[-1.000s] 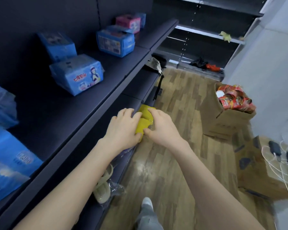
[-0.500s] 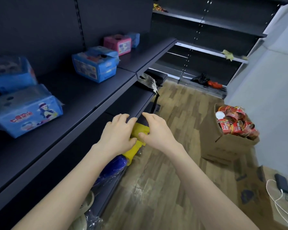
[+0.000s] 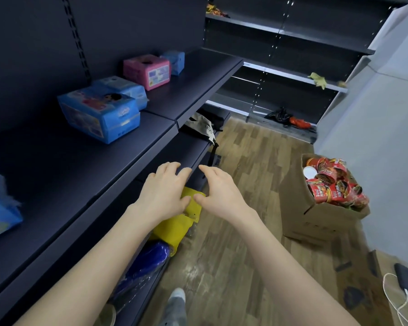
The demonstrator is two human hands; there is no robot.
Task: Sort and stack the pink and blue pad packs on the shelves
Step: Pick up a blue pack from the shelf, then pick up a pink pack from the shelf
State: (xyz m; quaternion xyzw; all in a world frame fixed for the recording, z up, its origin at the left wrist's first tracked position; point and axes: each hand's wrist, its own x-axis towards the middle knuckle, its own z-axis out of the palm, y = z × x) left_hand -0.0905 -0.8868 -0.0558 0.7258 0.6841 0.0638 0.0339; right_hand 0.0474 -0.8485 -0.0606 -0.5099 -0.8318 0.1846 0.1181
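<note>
- Starting at the far left, we see a crumpled blue plastic pad pack [image 3: 0, 217] lying at the near end of the long dark metal shelf board [image 3: 64, 175].
- Farther along the shelf board sits a large blue pad pack with a cartoon print [image 3: 99, 114], and a second blue pad pack [image 3: 127, 88] touches it from behind.
- On the shelf board's far section, a pink pad pack [image 3: 147, 70] stands with a small blue pad pack [image 3: 176, 60] just behind it.
- Our left hand [image 3: 161, 194] hovers below the shelf board's front edge, fingers spread and loosely bent, gripping nothing; its thumb lies over a yellow soft roll [image 3: 174, 228].
- That yellow soft roll sits on the level under the shelf board, touching a dark blue roll in clear wrap [image 3: 146, 262].
- Our right hand [image 3: 222, 196] is beside the left, fingers likewise spread, its thumb tip at the yellow soft roll; we cannot tell whether it touches.
- Well to the right of the shelf board, a brown cardboard box [image 3: 302, 222] filled with red instant-noodle cups [image 3: 332, 184] stands on the wooden floor [image 3: 233, 267].
</note>
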